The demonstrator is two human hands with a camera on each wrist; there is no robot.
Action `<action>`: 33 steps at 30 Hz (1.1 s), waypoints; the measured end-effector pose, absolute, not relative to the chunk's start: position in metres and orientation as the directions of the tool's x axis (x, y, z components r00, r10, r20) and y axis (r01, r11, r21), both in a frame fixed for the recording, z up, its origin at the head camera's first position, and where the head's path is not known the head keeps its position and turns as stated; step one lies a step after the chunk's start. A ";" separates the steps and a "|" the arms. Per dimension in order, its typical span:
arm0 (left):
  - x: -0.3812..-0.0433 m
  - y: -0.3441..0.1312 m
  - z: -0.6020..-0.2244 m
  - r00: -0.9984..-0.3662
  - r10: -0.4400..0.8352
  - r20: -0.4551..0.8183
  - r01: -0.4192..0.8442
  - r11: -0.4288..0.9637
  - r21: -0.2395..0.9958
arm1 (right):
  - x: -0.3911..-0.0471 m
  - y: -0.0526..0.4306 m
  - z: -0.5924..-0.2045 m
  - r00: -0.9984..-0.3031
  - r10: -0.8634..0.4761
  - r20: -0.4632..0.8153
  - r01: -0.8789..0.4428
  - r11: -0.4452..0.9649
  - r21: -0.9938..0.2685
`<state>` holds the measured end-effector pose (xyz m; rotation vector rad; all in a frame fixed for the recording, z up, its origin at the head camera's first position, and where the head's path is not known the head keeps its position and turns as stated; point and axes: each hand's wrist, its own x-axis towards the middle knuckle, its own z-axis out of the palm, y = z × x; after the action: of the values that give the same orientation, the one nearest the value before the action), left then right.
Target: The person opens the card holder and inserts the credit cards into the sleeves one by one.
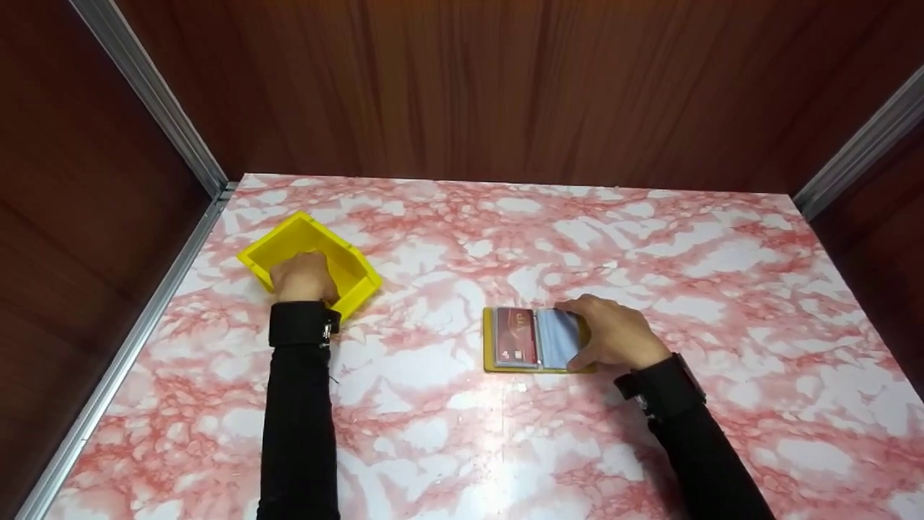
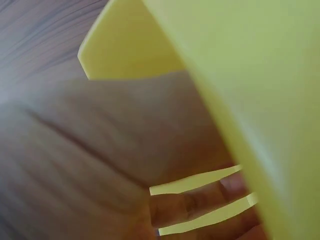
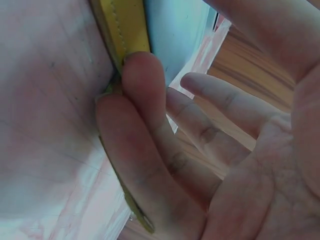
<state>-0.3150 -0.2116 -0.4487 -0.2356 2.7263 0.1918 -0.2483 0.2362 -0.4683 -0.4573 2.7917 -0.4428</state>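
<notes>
On the table an opened yellow card holder [image 1: 489, 339] lies with clear sleeves. A red bank card [image 1: 515, 336] shows in its left side, and its right side looks pale blue. My right hand [image 1: 617, 334] grips the holder at its right half, thumb near the lower edge and fingers near the upper. In the right wrist view, fingertips [image 3: 145, 75] touch the stitched yellow cover [image 3: 120, 32]. Inside a yellow bin [image 1: 350, 302] at the left is my left hand [image 1: 302, 274]. Its fingertips are hidden behind the bin wall [image 2: 250, 100], so whether they hold anything is unclear.
The red-and-white marbled tabletop [image 1: 433, 419] is bounded by a brown wood-grain panel [image 1: 462, 94] at the back. Metal rails [image 1: 155, 79] and darker panels stand at the left and right sides.
</notes>
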 end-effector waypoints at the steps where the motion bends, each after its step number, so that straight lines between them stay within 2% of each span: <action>1: -0.314 -0.212 -0.449 -0.908 -0.132 -0.397 -0.188 0.976 0.106 | -0.248 0.236 -0.469 -0.911 -0.347 -0.222 -0.260 0.903 -0.342; 12: -0.310 -0.212 -0.447 -0.901 -0.031 -0.433 -0.108 0.982 0.154 | -0.244 0.237 -0.470 -0.907 -0.363 -0.215 -0.274 0.894 -0.355; 19: -0.308 -0.214 -0.453 -0.928 0.039 -0.372 -0.071 0.958 0.278 | -0.244 0.238 -0.469 -0.904 -0.374 -0.209 -0.287 0.891 -0.353; 24: -0.310 -0.213 -0.453 -0.933 -0.006 -0.361 -0.121 0.947 0.297 | -0.244 0.240 -0.469 -0.902 -0.382 -0.199 -0.295 0.884 -0.362; 33: -0.313 -0.212 -0.450 -0.928 -0.059 -0.369 -0.145 0.967 0.210 | -0.246 0.241 -0.469 -0.898 -0.393 -0.199 -0.297 0.874 -0.384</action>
<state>-0.3132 -0.2120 -0.4501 -0.1478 2.7497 0.3311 -0.2464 0.2410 -0.4692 -0.5209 2.7743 -0.5057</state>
